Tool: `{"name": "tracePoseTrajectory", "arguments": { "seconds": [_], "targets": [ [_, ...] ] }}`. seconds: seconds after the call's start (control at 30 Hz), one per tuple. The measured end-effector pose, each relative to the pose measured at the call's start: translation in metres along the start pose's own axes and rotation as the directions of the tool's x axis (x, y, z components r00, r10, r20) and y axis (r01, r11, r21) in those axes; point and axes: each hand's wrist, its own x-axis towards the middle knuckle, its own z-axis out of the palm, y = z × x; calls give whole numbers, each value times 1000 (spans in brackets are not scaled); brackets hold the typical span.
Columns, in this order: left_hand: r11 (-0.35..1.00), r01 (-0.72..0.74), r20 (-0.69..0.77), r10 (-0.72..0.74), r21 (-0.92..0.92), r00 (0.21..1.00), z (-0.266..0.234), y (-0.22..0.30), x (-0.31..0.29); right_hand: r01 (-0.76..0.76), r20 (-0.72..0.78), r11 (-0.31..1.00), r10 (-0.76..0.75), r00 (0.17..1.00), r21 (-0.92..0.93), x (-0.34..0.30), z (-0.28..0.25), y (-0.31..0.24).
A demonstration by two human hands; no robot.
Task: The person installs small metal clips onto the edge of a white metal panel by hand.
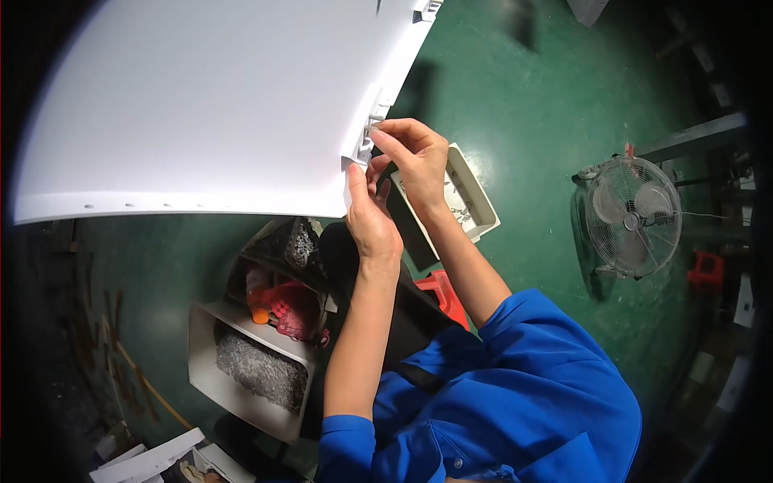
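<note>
A large white panel (217, 105) fills the upper left, with a small white bracket (365, 146) fixed on its right edge near the close corner. My left hand (373, 219) grips that corner, its thumb against the edge and its other fingers curled behind, partly hidden. Just above it, my right hand (416, 157) pinches at the bracket between thumb and forefinger. Whatever lies between those fingertips is too small to make out. Below my right hand sits a cream tray (481, 211) holding several small loose pieces.
On the left below the panel, a pale bin (201, 346) holds many small grey pieces. A dark bag (266, 241) and a red mesh item (298, 310) lie beside it. A floor fan (633, 219) stands at right, a red stool (705, 269) beyond it. Something red (441, 294) is near my legs.
</note>
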Motion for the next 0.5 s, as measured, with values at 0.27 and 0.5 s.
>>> {"name": "tracePoseTrajectory", "arguments": {
  "seconds": [0.27,0.5],
  "targets": [
    [999,-26,20,27,-47,999,8,-4,17,48,-59,992,-55,997,-118,18,-4,2],
    [995,81,138,-89,61,986,-11,8,10,223,-12,950,-231,973,-218,11,-4,15]
  ]
}}
